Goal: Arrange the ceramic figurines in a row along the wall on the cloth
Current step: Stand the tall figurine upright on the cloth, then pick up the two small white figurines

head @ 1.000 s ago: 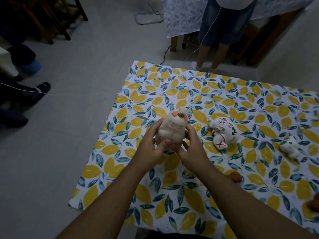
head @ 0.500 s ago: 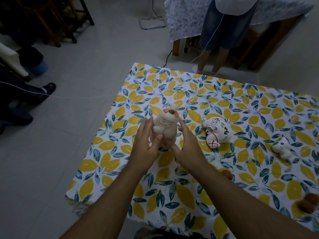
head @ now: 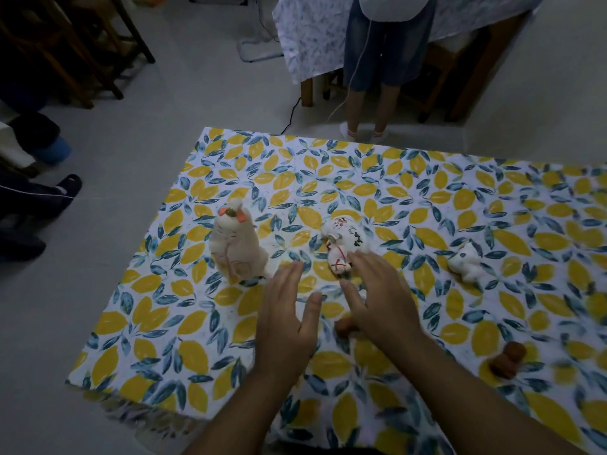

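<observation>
A tall cream cat figurine [head: 236, 246] with orange ears stands upright on the lemon-print cloth [head: 427, 198], at its left side. My left hand [head: 289, 316] hovers open just right of it, not touching. A round white painted figurine [head: 341, 246] lies on its side at centre. My right hand [head: 381, 297] is open above its near end, fingertips at it. A small white figurine [head: 466, 266] rests further right. A brown figurine [head: 345, 328] peeks from under my right hand. Another brown figurine [head: 606, 359] lies at right, blurred.
The cloth's left edge [head: 138, 257] drops to grey floor. A person [head: 384, 60] stands beyond the far edge beside another covered table [head: 312, 31]. Dark chairs [head: 65, 54] and someone's feet [head: 65, 188] are at the left.
Both hands held the tall cat figurine above the cloth. It now stands on the cloth alone, and both hands have let go and shifted right toward the round figurine.
</observation>
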Motion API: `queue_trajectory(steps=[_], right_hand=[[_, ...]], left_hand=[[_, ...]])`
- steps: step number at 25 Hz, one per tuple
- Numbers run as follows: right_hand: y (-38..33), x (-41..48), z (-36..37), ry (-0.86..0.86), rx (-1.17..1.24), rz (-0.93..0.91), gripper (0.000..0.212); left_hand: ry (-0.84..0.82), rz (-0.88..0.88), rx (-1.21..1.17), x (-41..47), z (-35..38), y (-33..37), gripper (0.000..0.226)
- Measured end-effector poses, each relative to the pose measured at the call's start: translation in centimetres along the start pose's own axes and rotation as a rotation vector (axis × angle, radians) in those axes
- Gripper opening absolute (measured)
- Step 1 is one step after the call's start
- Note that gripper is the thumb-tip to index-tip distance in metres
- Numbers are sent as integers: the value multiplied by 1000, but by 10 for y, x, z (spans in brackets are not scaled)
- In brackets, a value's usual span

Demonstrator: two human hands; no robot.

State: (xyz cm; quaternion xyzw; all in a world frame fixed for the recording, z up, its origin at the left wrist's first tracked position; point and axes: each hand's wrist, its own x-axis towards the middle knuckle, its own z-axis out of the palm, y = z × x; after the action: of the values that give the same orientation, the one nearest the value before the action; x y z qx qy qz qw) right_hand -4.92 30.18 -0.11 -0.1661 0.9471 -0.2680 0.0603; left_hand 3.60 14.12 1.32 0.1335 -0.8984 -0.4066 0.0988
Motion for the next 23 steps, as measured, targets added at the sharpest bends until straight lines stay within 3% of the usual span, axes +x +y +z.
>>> queue_trajectory(steps=[4,8,13,15,19,23], right_hand=[[79,1,-27,31,-66,136,54],[144,23,-53,82,-89,289,46],[193,40,-59,181,104,551,51],[197,38,-52,183,192,550,59],[185,43,-41,143,275,423,62],[171,54,-32,88,272,327,65]], left_hand=[[-95,-32,17,36,57,19,53],[-70,-143,-21,85,92,17,47],[-129,-373,10,121,127,-5,72],[-158,-441,81,122,136,-2,82],[-72,-266,-36,131,143,25,85],[-184,-117,-58,146,150,51,82]])
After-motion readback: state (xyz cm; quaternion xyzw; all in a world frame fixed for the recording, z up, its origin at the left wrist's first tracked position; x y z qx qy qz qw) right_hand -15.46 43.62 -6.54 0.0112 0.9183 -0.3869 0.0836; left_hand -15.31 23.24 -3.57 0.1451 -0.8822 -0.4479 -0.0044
